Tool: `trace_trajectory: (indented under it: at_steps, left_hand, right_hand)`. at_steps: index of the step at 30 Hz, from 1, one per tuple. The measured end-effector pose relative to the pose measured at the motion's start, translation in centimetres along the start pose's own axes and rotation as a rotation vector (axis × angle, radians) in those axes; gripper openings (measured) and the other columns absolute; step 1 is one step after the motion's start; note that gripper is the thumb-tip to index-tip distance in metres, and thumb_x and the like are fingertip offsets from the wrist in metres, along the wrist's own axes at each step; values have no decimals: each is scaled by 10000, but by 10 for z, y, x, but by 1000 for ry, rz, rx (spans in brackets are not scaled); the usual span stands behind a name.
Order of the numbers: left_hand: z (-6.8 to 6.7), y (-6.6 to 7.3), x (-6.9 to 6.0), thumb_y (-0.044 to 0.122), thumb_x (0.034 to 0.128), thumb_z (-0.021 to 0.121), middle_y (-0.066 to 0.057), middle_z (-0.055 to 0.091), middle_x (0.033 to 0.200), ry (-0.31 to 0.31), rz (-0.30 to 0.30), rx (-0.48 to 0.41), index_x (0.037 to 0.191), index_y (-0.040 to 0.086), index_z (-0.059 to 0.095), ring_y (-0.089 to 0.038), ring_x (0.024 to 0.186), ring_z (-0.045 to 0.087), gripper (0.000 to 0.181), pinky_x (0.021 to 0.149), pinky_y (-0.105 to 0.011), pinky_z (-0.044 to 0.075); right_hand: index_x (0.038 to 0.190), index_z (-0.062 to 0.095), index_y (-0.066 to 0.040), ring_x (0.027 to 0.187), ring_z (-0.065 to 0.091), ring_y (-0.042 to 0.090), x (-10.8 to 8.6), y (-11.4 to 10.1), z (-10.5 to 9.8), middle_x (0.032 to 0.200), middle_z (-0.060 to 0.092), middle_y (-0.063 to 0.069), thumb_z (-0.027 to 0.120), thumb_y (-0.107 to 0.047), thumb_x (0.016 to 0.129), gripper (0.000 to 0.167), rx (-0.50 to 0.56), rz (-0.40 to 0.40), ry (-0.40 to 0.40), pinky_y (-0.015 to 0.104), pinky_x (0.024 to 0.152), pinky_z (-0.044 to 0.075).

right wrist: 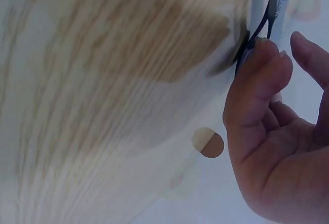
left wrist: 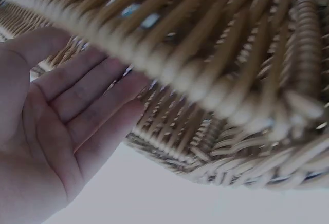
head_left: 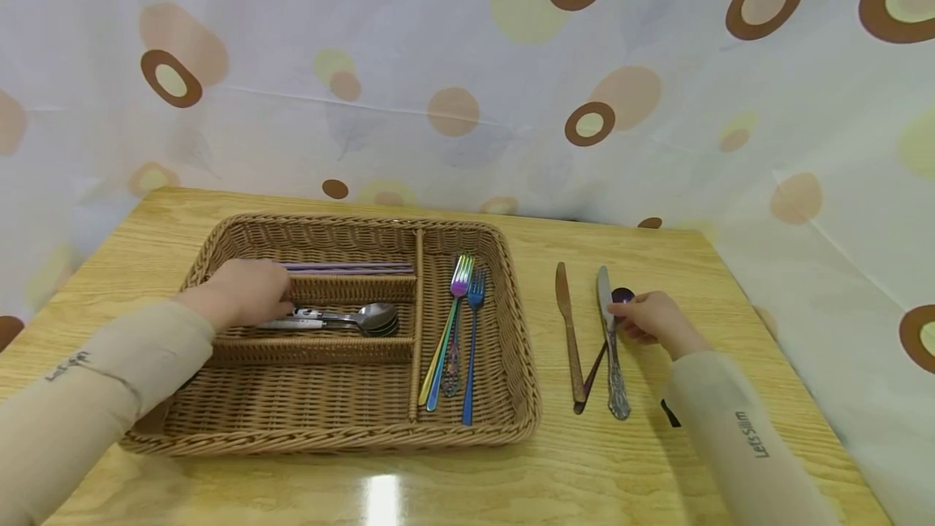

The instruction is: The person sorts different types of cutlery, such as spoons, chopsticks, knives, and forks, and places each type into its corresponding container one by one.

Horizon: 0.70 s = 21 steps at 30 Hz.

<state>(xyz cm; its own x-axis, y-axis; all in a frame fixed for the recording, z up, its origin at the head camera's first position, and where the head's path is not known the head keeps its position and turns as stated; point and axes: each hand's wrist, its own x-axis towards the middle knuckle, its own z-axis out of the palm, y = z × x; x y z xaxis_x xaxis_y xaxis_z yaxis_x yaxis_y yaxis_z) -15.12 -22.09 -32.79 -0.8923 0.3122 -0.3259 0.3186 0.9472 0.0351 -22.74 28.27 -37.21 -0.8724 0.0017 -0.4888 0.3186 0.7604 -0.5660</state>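
Observation:
My left hand [head_left: 248, 291] reaches into the left side of a wicker cutlery basket [head_left: 329, 446], over the handle ends of several spoons [head_left: 376, 315]. In the left wrist view its fingers [left wrist: 87, 90] extend under a woven divider, and nothing shows in the palm. On the table right of the basket, my right hand [head_left: 657, 319] has its fingertips at a silver dinner knife [head_left: 618, 384] with an ornate handle. Beneath that knife slants a dark purple spoon [head_left: 623, 295]. The right wrist view shows thumb and forefinger apart, beside the spoon bowl [right wrist: 241, 54].
A copper-coloured knife [head_left: 564, 299] lies left of the silver one, across the spoon's handle end. Several colourful forks [head_left: 462, 274] fill the basket's right compartment. Purple chopsticks [head_left: 351, 269] lie in its back compartment. A patterned curtain [head_left: 453, 161] hangs behind the wooden table [head_left: 730, 299].

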Motion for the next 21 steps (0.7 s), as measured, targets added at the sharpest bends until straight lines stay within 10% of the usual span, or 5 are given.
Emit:
trace_trajectory:
  at_steps: [9,21]
  left_hand:
    - [-10,15,2,197,904,592,43,404,503,120,7,-28,551,180,450,-90,449,368,381,453,-249,323]
    - [-6,20,4,192,913,579,46,413,486,110,12,-46,614,168,567,-75,430,353,300,434,-234,311]
  right_hand:
    - [703,588,-42,559,545,86,1,3,3,603,574,-31,577,-287,900,315,-62,21,-14,245,558,485]
    - [824,584,24,555,576,70,3,0,8,632,585,-13,601,-311,891,342,-53,44,-32,235,563,510]
